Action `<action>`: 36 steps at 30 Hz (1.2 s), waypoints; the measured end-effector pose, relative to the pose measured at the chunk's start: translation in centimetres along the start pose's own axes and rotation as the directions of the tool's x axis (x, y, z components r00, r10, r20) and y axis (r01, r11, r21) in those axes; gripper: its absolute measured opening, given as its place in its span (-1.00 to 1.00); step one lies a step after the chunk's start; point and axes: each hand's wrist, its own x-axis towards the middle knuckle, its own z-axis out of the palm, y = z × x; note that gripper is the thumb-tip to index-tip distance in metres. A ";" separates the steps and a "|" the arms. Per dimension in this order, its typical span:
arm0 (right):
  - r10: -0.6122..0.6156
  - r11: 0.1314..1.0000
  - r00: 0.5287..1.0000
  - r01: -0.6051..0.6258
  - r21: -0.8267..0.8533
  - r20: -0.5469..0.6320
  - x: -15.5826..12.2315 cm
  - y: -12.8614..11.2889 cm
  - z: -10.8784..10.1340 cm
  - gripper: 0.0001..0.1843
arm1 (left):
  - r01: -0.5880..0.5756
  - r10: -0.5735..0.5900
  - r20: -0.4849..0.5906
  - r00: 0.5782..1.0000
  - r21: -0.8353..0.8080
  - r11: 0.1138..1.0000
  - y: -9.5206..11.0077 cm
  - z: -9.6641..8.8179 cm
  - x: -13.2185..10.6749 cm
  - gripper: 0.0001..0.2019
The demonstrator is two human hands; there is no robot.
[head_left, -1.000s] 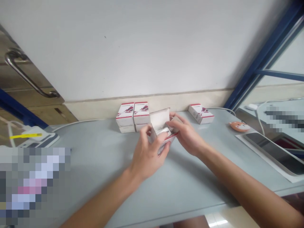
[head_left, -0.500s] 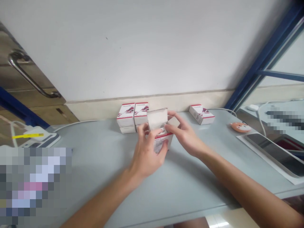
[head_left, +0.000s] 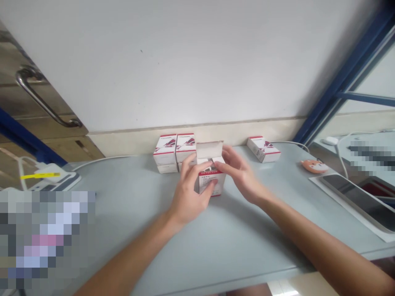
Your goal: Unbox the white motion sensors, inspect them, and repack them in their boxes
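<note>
A small white carton with a red band lettered "DETECTOR" (head_left: 211, 188) stands upright on the grey table, its back lid (head_left: 210, 150) raised. Gripping the carton from the left, my left hand (head_left: 189, 193) has its thumb on the printed front and its fingers at the top left edge. My right hand (head_left: 242, 174) is closed at the upper right corner, with the thumb pressing on the top edge and the other fingers behind the right side. What lies inside the carton is mostly covered by my fingers.
Similar cartons (head_left: 165, 150) are stacked near the wall on the left, and one more carton (head_left: 264, 149) lies at the back right. An orange animal-face object (head_left: 314, 165) and a dark flat device (head_left: 359, 199) are on the right. A power strip (head_left: 57, 181) sits at the left.
The small right side flap that stood out has been folded inward by my right hand. The back lid is still up. The view has shifted slightly.
</note>
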 end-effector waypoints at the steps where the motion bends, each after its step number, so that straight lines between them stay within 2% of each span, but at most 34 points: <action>1: -0.077 0.993 0.996 0.072 -0.094 -0.044 -0.1 0.3 0.0 -0.55 | 0.012 -0.012 0.003 1.000 -0.008 1.000 -0.1 0.0 0.1 -0.59; 3: -0.224 0.940 0.974 0.203 -0.274 -0.045 -0.2 0.8 0.1 -0.61 | 0.023 -0.023 -0.002 1.000 -0.015 1.000 -0.4 0.2 0.0 -0.61; 5: -0.305 0.887 0.952 0.289 -0.360 0.014 -0.2 1.1 0.1 -0.72 | 0.010 -0.011 -0.031 0.999 -0.029 1.000 -0.8 0.7 -0.2 -0.61; 7: -0.331 0.873 0.943 0.311 -0.376 0.011 -0.1 1.1 0.1 -0.79 | -0.033 0.024 -0.100 0.995 -0.090 0.995 -1.3 1.3 -0.5 -0.50; 10: -0.327 0.877 0.943 0.278 -0.393 -0.063 0.0 0.8 0.2 -0.84 | -0.089 0.055 -0.170 0.984 -0.203 0.975 -1.9 1.9 -0.8 -0.30; 14: -0.372 0.838 0.928 0.335 -0.430 -0.002 0.1 0.8 -0.3 -0.86 | -0.057 0.042 -0.083 0.996 -0.189 0.980 -2.4 1.8 -0.8 -0.36; 18: -0.473 0.739 0.872 0.471 -0.482 0.127 0.4 2.0 -1.3 -0.86 | -0.054 0.045 -0.050 0.998 -0.195 0.979 -2.9 1.5 -0.8 -0.46; 21: -0.504 0.677 0.856 0.474 -0.564 0.115 0.5 3.1 -1.3 -0.84 | -0.084 0.081 -0.023 0.996 -0.182 0.980 -3.5 1.5 -0.8 -0.45; 24: -0.476 0.660 0.876 0.412 -0.628 0.074 0.5 3.7 -0.9 -0.80 | -0.098 0.101 0.010 0.995 -0.162 0.982 -3.7 1.4 -0.9 -0.43; 27: -0.459 0.712 0.887 0.393 -0.582 0.038 0.5 3.9 -0.8 -0.80 | -0.034 0.040 0.041 0.998 -0.127 0.991 -3.6 1.4 -0.8 -0.47; 29: -0.430 0.757 0.902 0.382 -0.531 0.037 0.4 4.1 -0.9 -0.76 | 0.013 -0.009 0.024 1.000 -0.151 0.989 -3.6 1.4 -0.5 -0.50; 30: -0.393 0.780 0.918 0.364 -0.508 0.054 0.4 4.3 -1.0 -0.63 | 0.039 -0.040 -0.002 0.999 -0.180 0.983 -3.6 1.4 -0.4 -0.51; 33: -0.176 0.883 0.977 0.210 -0.419 0.119 0.2 4.9 -1.1 -0.01 | 0.134 -0.172 -0.111 0.979 -0.290 0.948 -3.8 1.6 0.1 -0.54; 34: -0.099 0.913 0.986 0.143 -0.382 0.133 0.1 5.0 -1.0 0.07 | 0.169 -0.221 -0.133 0.966 -0.322 0.932 -3.8 1.7 0.2 -0.55; 36: -0.009 0.941 0.990 0.056 -0.333 0.142 0.0 5.2 -0.5 -0.02 | 0.216 -0.285 -0.154 0.946 -0.358 0.908 -3.7 1.6 0.4 -0.56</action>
